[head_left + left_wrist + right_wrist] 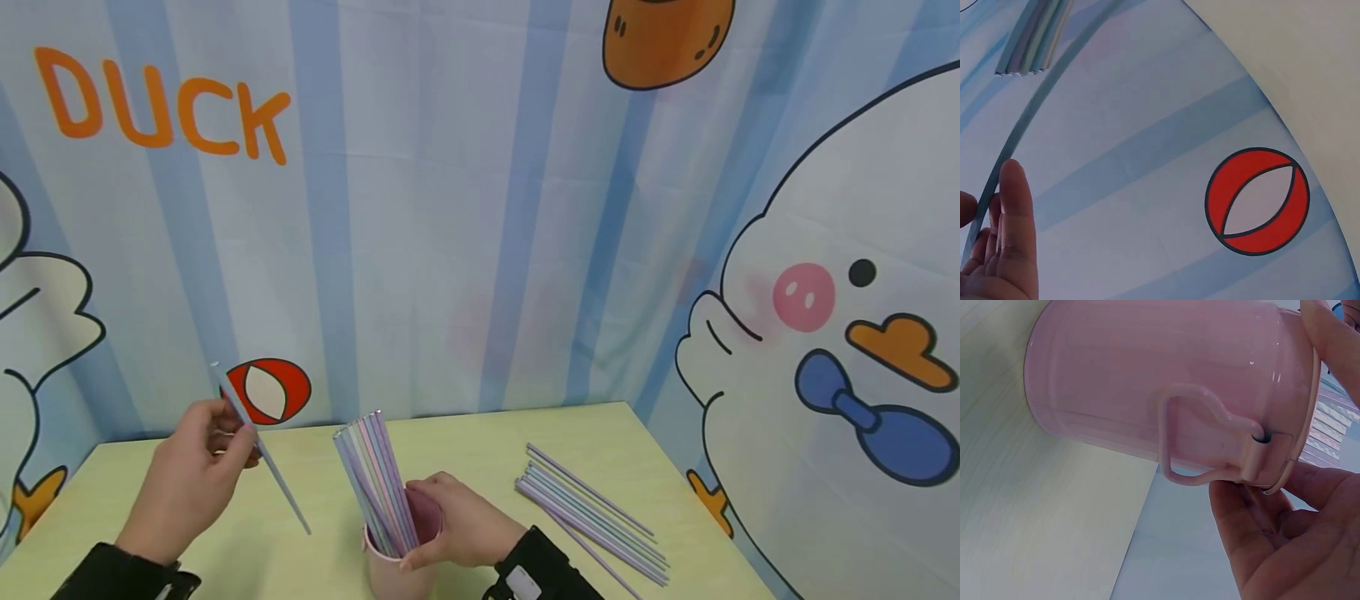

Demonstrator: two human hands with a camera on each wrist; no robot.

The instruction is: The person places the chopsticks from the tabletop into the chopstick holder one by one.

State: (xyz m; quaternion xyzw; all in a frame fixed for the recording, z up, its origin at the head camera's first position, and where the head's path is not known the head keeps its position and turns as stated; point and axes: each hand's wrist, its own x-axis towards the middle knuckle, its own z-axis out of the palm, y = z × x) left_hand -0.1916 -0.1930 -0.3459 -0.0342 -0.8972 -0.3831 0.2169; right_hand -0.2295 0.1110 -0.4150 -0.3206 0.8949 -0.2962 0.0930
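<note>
My left hand (pixel 197 477) pinches one thin bluish straw (pixel 283 490) between thumb and fingers, tilted above the table. In the left wrist view this straw (pixel 1035 100) runs up past the fingertips. A pink pail (pixel 400 578) stands on the table, and a bundle of pastel straws (pixel 373 479) leans to the left inside it. My right hand (pixel 468 523) grips the pail's rim, thumb on the near side and fingers at the far side. The right wrist view shows the pail's small wire handle (pixel 1165 434) beside those fingers. The straws' lower ends are hidden inside the pail.
Several more pastel straws (pixel 596 521) lie loosely together on the right of the pale wooden table (pixel 480 442). Behind the table hangs a blue-striped curtain (pixel 420 208) printed with ducks and lettering.
</note>
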